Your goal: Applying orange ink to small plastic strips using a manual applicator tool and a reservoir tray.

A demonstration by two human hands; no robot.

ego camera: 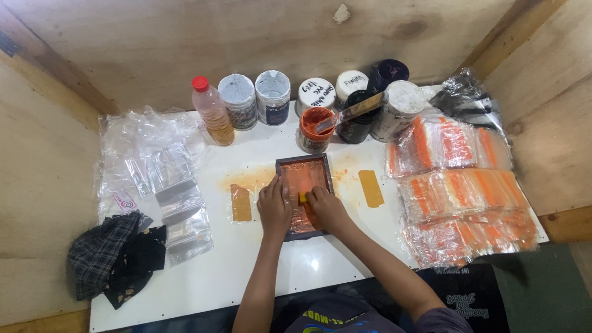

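Observation:
A small dark-framed printing screen (303,165) smeared with orange ink lies at the middle of the white table (261,276). My left hand (273,205) presses flat on the frame's left side. My right hand (326,209) grips a small yellow squeegee (303,198) on the mesh inside the frame. An open pot of orange ink (315,128) with a spatula (354,111) across it stands just behind the frame.
Several paint jars (273,97) and a red-capped bottle (212,112) line the back. Clear plastic bags (169,187) lie left, with a dark checked cloth (115,257). Stacks of orange-printed bags (463,191) fill the right. Two tape strips (241,203) flank the frame. Plywood walls enclose the table.

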